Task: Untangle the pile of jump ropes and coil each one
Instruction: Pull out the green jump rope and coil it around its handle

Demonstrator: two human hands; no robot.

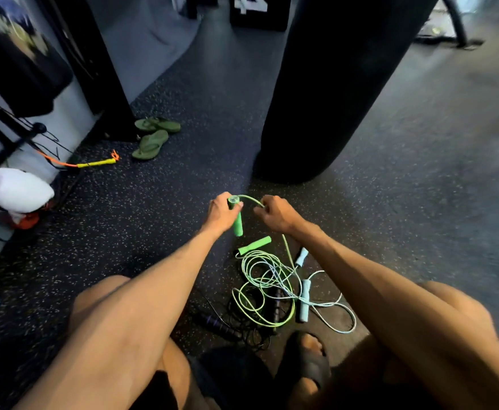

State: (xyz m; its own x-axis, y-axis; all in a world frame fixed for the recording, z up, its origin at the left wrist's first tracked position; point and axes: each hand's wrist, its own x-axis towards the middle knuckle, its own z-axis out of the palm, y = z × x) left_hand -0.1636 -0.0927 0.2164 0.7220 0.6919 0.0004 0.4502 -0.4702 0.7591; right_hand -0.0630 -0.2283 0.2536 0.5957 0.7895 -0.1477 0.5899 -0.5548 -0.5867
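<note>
My left hand (pixel 222 213) grips one green handle (pixel 236 221) of a green jump rope, held upright above the floor. My right hand (pixel 276 213) pinches the green cord (pixel 249 198) just beside that handle. The cord runs down to a tangled pile (pixel 267 287) on the floor between my knees. The second green handle (pixel 254 245) lies at the pile's top. A light blue rope with two blue handles (pixel 304 303) and a black rope with dark handles (pixel 217 322) are mixed into the pile.
A black punching bag (pixel 331 93) hangs close ahead. Green flip-flops (pixel 153 137) lie to the left, near an orange and yellow rope (pixel 94 163) and a white bag (pixel 11 189). My sandalled foot (pixel 307 359) rests beside the pile on speckled rubber flooring.
</note>
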